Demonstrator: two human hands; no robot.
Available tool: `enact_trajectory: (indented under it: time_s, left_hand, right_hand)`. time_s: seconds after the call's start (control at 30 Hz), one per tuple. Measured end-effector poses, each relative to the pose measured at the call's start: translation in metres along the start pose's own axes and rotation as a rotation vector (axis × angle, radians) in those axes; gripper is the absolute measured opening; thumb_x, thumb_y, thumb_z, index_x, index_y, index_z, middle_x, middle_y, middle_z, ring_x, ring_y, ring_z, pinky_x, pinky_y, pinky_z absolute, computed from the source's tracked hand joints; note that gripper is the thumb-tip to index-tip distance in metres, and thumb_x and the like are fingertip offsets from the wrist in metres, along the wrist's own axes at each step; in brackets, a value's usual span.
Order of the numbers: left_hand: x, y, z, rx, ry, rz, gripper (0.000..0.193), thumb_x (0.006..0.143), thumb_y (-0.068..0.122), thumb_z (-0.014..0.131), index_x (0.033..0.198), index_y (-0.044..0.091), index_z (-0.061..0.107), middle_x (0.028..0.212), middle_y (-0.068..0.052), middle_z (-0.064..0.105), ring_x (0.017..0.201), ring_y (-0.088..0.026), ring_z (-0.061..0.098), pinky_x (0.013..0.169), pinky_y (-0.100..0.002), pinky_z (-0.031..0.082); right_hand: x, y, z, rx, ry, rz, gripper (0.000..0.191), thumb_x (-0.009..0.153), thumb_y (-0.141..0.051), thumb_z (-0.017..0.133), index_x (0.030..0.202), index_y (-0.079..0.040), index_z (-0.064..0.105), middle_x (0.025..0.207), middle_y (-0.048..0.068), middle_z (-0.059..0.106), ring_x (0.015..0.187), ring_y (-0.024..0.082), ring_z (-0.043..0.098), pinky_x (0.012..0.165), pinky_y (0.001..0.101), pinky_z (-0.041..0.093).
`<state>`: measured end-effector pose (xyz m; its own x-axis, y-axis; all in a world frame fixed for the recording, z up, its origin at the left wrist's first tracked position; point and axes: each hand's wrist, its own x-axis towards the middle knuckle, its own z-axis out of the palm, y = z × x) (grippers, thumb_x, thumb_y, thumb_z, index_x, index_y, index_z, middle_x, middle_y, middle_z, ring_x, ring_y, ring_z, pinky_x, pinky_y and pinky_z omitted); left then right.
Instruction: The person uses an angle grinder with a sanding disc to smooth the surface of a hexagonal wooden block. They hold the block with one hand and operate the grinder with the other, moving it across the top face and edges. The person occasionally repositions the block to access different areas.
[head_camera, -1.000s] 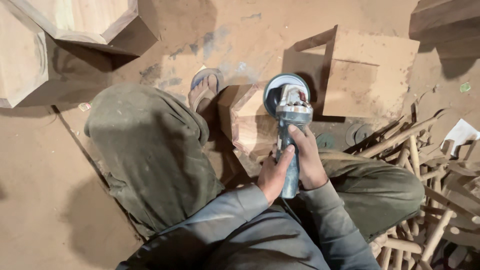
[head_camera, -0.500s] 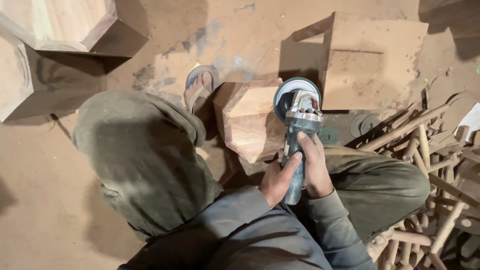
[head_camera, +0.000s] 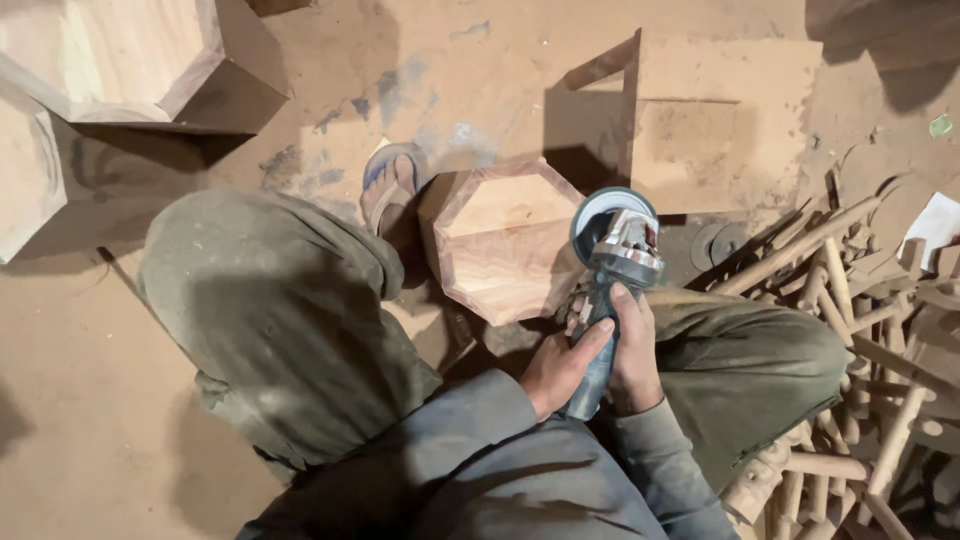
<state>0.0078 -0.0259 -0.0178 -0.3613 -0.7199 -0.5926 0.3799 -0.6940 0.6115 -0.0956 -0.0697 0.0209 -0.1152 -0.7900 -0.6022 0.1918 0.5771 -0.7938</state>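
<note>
Gripping an angle grinder with both hands, left hand and right hand clamped on its handle. Now pressing the disc at three o'clock of the octagonal wooden block, swung closer than before. Resting on dusty floor; sandalled foot at ten o'clock.

Both hands grip grinder, seemingly touching octagon.
</note>
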Motion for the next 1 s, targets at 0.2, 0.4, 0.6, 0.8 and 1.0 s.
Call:
enact_trajectory:
  time_s: [0.2,0.4,0.6,0.8,1.0]
  left_hand:
    - [-0.004,0.008,-0.007,0.121,0.057,-0.086,0.063,0.094,0.056,0.060,0.115,-0.002,0.073,0.095,-0.017,0.077,0.088,-0.022,0.075,0.077,-0.034,0.055]
    - [-0.009,0.015,-0.024,-0.081,0.249,-0.059,0.065,0.094,0.057,0.062,0.105,-0.007,0.070,0.081,-0.015,0.072,0.067,-0.024,0.071,0.057,-0.035,0.056]
    - [-0.013,0.022,-0.045,-0.370,0.264,-0.025,0.060,0.095,0.056,0.059,0.105,-0.003,0.064,0.074,-0.010,0.067,0.054,-0.021,0.065,0.046,-0.035,0.054]
    - [-0.015,0.027,-0.046,-0.398,0.272,-0.041,0.060,0.097,0.056,0.058,0.108,-0.003,0.062,0.076,-0.010,0.065,0.054,-0.020,0.065,0.047,-0.036,0.055]
    - [-0.017,0.030,-0.043,-0.391,0.206,-0.045,0.058,0.096,0.056,0.056,0.112,0.000,0.061,0.078,-0.010,0.067,0.054,-0.021,0.065,0.047,-0.035,0.055]
  right_hand:
    - [-0.008,0.000,0.015,0.144,-0.020,-0.001,0.035,0.105,-0.033,0.049,0.114,0.000,0.057,0.085,0.011,0.064,0.071,0.021,0.064,0.064,0.0338,0.055]
    - [0.010,-0.010,0.054,-0.061,-0.100,0.013,0.029,0.103,-0.028,0.056,0.117,-0.003,0.056,0.083,0.008,0.062,0.065,0.018,0.062,0.058,0.0312,0.054]
    - [0.026,-0.010,0.087,-0.144,-0.242,0.010,0.030,0.099,-0.023,0.060,0.123,-0.005,0.054,0.085,0.009,0.065,0.066,0.016,0.064,0.057,0.0306,0.054]
    - [0.024,-0.013,0.095,-0.169,-0.259,-0.016,0.034,0.101,-0.022,0.062,0.128,-0.005,0.051,0.092,0.009,0.064,0.072,0.017,0.065,0.061,0.0308,0.056]
    - [0.023,-0.016,0.089,-0.173,-0.229,0.025,0.038,0.097,-0.023,0.061,0.131,-0.010,0.050,0.091,0.008,0.064,0.071,0.016,0.065,0.060,0.0313,0.056]
